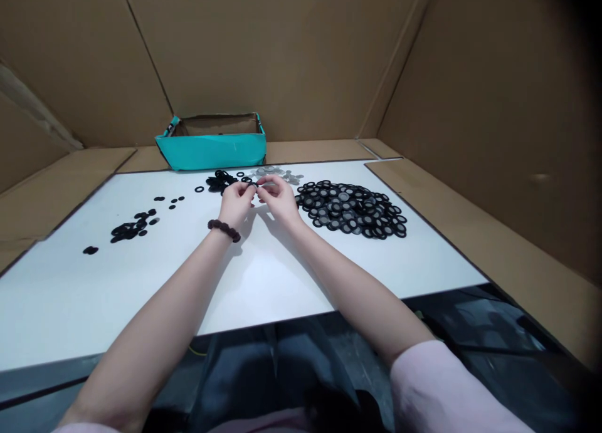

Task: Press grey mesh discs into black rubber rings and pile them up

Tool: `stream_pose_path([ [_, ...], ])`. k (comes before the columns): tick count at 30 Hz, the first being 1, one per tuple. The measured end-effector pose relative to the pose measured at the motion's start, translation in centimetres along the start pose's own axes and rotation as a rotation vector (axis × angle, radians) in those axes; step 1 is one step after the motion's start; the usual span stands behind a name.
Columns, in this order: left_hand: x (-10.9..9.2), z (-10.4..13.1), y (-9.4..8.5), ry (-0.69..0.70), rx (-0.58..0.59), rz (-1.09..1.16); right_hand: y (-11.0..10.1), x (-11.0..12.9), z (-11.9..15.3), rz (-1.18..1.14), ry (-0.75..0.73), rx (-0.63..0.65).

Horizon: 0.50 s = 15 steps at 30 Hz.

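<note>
Pink sleeve (444,386); hands (236,204) pinching ring (253,185), seemingly

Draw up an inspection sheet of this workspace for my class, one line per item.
Surface: white table.
Job's things: large pile of grey-centred rings at right; black rings and grey discs beyond the grips; black discs at left.
Clutter: nothing seen.
Grips: left grip and right grip both pinch a dark piece, too small to identify.
Cables: thin yellow strand below the table; cannot tell if it is one.
Surroundings: cardboard walls; teal box at the table's far edge.
</note>
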<state>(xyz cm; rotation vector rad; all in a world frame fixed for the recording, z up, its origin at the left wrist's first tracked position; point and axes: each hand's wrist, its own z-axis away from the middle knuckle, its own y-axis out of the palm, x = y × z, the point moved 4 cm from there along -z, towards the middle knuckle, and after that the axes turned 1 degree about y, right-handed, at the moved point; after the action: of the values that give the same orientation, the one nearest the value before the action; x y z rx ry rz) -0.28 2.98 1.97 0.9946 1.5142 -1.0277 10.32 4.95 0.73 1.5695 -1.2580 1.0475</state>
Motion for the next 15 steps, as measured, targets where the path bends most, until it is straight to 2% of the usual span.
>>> stream_pose_path([
  [5, -0.4, 0.0, -0.2, -0.008, 0.065, -0.111, -0.1, -0.2, -0.1, 0.041, 0.039, 0.016],
  [10, -0.9, 0.0, -0.4, 0.008, 0.129, -0.181, -0.5, 0.8, -0.2, 0.054, 0.087, 0.051],
  [15, -0.3, -0.2, -0.6, -0.021, 0.182, -0.281, -0.5, 1.0, 0.2, 0.053, 0.277, 0.075],
])
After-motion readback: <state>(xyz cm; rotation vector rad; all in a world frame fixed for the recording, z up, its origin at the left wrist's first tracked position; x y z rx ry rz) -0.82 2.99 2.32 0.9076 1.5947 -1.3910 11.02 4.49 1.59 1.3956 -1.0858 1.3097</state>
